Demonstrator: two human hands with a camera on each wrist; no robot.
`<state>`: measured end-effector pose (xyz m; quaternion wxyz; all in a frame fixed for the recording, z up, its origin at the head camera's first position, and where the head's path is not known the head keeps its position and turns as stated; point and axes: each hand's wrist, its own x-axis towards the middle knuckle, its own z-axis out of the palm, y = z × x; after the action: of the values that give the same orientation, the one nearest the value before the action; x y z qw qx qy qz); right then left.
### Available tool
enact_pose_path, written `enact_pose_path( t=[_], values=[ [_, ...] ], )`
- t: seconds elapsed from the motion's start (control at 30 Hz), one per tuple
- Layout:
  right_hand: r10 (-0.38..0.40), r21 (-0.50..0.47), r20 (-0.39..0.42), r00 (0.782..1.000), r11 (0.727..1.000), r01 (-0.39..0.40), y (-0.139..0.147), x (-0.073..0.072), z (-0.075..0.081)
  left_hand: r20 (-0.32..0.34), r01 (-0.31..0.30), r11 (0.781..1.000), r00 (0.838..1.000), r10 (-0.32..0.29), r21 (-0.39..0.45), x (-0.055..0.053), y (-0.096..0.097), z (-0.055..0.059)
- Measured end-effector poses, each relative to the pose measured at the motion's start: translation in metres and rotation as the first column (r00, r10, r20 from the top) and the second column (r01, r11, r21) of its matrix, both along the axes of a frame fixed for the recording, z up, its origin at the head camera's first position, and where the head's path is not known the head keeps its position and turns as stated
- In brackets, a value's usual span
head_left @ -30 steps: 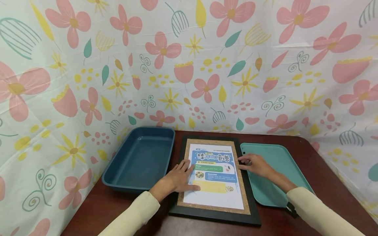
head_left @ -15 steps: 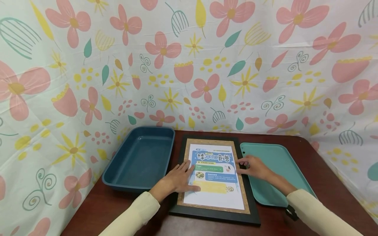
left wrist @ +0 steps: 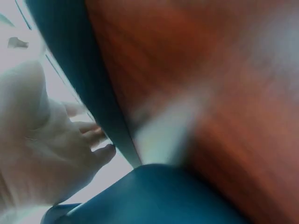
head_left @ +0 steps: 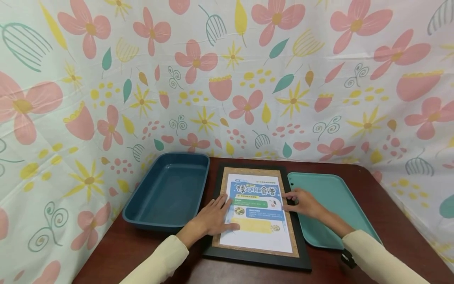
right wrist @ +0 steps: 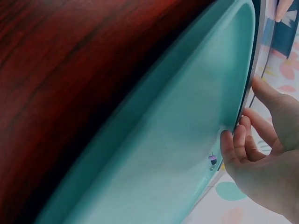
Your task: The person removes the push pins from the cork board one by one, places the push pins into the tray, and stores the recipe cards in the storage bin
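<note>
A white printed sheet (head_left: pixel 260 238) with blue, green and yellow blocks lies on a cork board (head_left: pixel 293 236) in a black frame (head_left: pixel 255 259). My left hand (head_left: pixel 212 219) rests on the sheet's left side, fingers and thumb spread. At the opposite edge, my right hand (head_left: pixel 306 203) touches the sheet with its thumb and forefinger set apart. The right wrist view shows that hand's other fingers bent over the rim of a teal tray (head_left: pixel 335 213). Small purple and dark bits (right wrist: pixel 213 161) lie in the tray close to those fingers.
A deep dark-blue pan (head_left: pixel 170 193) stands left of the frame. Behind the dark red table (head_left: pixel 106 252) hangs a flowered cloth (head_left: pixel 213 130). A black strap-like piece (head_left: pixel 348 258) sits below my right sleeve, near the tray's front edge.
My right hand has shifted slightly left, its thumb and forefinger coming onto the sheet's right edge. The left hand stays in place on the sheet.
</note>
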<state>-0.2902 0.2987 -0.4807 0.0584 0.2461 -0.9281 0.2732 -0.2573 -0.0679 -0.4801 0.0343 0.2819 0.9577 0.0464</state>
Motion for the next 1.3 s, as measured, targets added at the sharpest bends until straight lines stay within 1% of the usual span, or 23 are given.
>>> enact_pose_path(
  t=[0.07, 0.13, 0.23, 0.3, 0.43, 0.5, 0.67, 0.73, 0.8, 0.87, 1.0, 1.13, 1.17, 1.23, 1.3],
  values=[
    [-0.002, -0.005, 0.000, 1.000, 1.000, 0.002, -0.001, 0.000, -0.001, -0.012, -0.019, 0.999, 1.000, 0.020, 0.027, 0.003, -0.002, -0.004],
    [-0.006, -0.009, 0.000, 1.000, 1.000, 0.006, -0.001, 0.001, -0.001, -0.010, -0.048, 0.997, 0.999, 0.048, 0.059, 0.005, -0.003, -0.007],
    [-0.011, -0.014, 0.000, 1.000, 1.000, 0.011, -0.001, 0.001, -0.001, -0.005, -0.087, 0.988, 0.996, 0.089, 0.126, 0.008, -0.005, -0.011],
    [-0.015, -0.017, 0.003, 1.000, 1.000, 0.015, -0.001, 0.001, -0.002, -0.005, -0.104, 0.981, 0.994, 0.106, 0.165, 0.010, -0.006, -0.012],
    [-0.022, -0.014, 0.009, 1.000, 1.000, 0.022, 0.000, 0.001, -0.001, -0.019, -0.113, 0.964, 0.992, 0.121, 0.241, 0.014, -0.005, -0.010],
    [-0.024, -0.013, 0.011, 1.000, 1.000, 0.024, 0.000, 0.000, -0.001, -0.007, -0.126, 0.951, 0.991, 0.133, 0.281, 0.016, -0.005, -0.008],
    [-0.031, -0.017, 0.016, 0.999, 0.999, 0.031, 0.000, 0.000, -0.002, 0.072, -0.188, 0.912, 0.982, 0.174, 0.365, 0.018, -0.003, -0.006],
    [-0.034, -0.020, 0.018, 0.999, 0.999, 0.035, 0.000, 0.001, -0.003, 0.108, -0.212, 0.890, 0.977, 0.184, 0.404, 0.017, -0.002, -0.007],
    [-0.037, -0.024, 0.017, 0.999, 0.999, 0.037, 0.000, 0.001, -0.004, 0.143, -0.234, 0.857, 0.972, 0.189, 0.460, 0.016, 0.000, -0.008],
    [-0.040, -0.027, 0.016, 0.999, 0.999, 0.041, 0.000, 0.001, -0.004, 0.176, -0.260, 0.814, 0.965, 0.196, 0.520, 0.014, 0.003, -0.011],
    [-0.045, -0.027, 0.015, 0.999, 0.999, 0.045, 0.001, 0.001, -0.005, 0.248, -0.331, 0.717, 0.943, 0.223, 0.614, 0.011, 0.006, -0.014],
    [-0.051, -0.028, 0.014, 0.999, 0.998, 0.051, 0.000, 0.001, -0.006, 0.303, -0.387, 0.640, 0.921, 0.243, 0.664, 0.009, 0.007, -0.015],
    [-0.052, -0.029, 0.015, 0.999, 0.998, 0.052, 0.000, 0.001, -0.007, 0.315, -0.397, 0.623, 0.917, 0.244, 0.674, 0.009, 0.007, -0.015],
    [-0.051, -0.027, 0.012, 0.999, 0.998, 0.052, 0.000, 0.001, -0.007, 0.331, -0.411, 0.598, 0.911, 0.245, 0.688, 0.009, 0.007, -0.014],
    [-0.052, -0.025, 0.009, 0.999, 0.998, 0.052, 0.000, 0.001, -0.007, 0.336, -0.413, 0.583, 0.910, 0.241, 0.700, 0.009, 0.007, -0.013]
  ],
)
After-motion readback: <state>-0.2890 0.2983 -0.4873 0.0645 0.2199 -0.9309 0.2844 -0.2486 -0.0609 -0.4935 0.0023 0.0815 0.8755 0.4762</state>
